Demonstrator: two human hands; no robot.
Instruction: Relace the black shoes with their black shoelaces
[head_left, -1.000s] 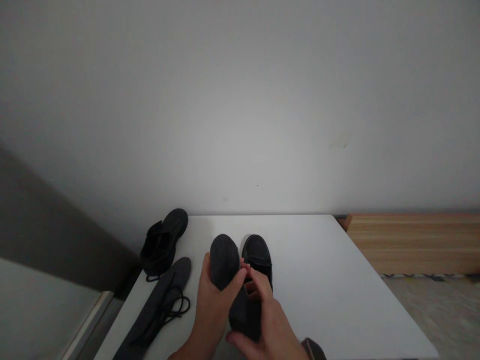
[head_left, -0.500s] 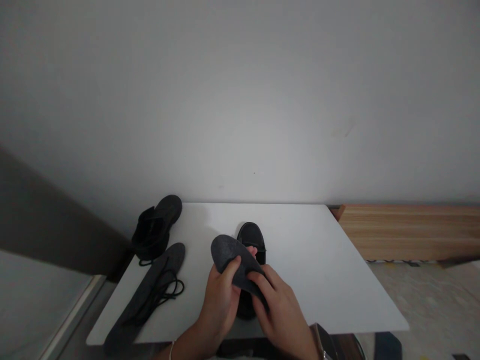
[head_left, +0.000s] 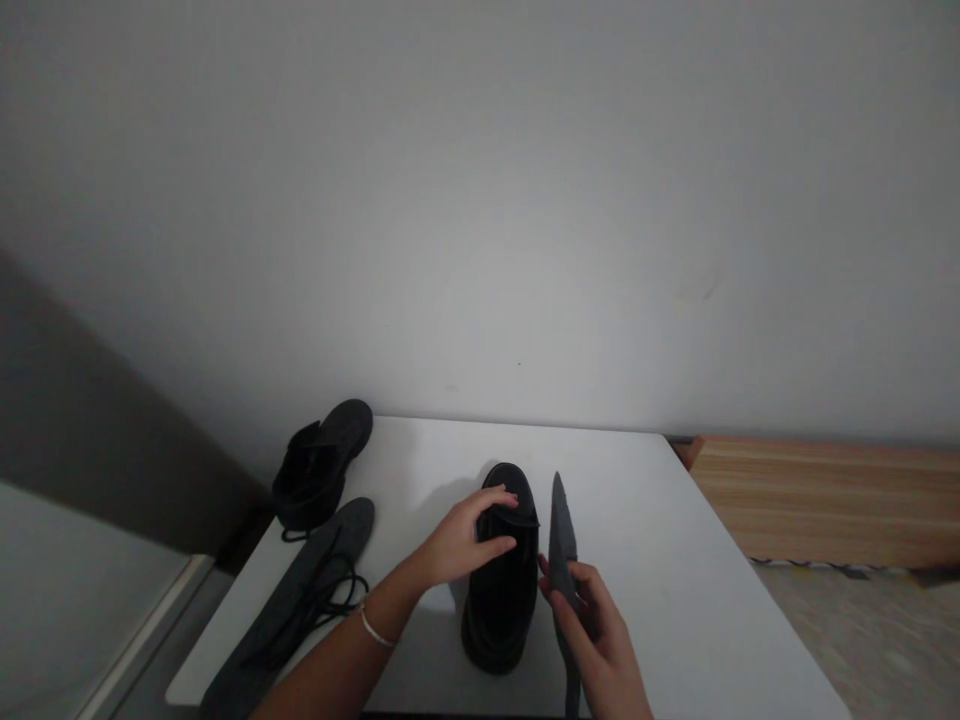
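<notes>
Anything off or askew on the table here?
Yes. The second shoe lies tipped on its side at the table's far left corner, partly over the edge. A loose lace lies tangled on the spare insole.

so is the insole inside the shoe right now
No, the right hand holds the insole on edge beside the black shoe, outside it, while the left hand grips the shoe's opening.
</notes>
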